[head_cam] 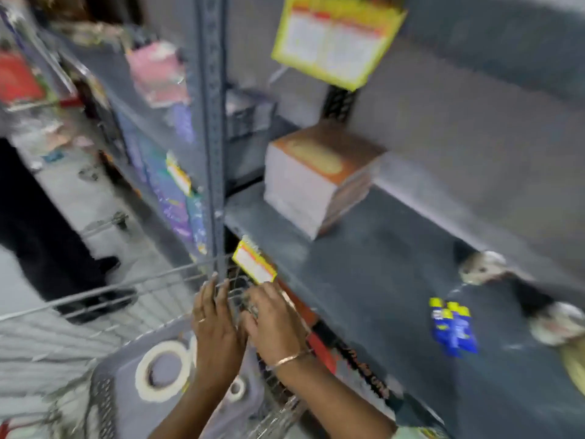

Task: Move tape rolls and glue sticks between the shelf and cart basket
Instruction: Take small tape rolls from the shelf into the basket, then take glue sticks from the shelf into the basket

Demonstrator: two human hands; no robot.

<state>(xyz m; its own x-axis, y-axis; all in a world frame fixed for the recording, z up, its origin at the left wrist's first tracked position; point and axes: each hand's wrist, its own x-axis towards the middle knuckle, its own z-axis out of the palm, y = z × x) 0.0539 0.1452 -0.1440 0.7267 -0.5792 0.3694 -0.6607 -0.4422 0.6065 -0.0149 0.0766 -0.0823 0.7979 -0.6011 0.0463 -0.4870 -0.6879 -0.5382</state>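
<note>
Everything is placed from the wire cart basket. Inside it, nearest to the camera, a big tape roll lies flat on a grey tray, and a small tape roll lies beside it. At the basket's far corner, the left hand and the right hand meet over the wire rim; blur hides whether they grip anything. Beyond the basket, on the shelf, lie blue glue stick packs and more tape rolls. Further back stands a stack of books.
</note>
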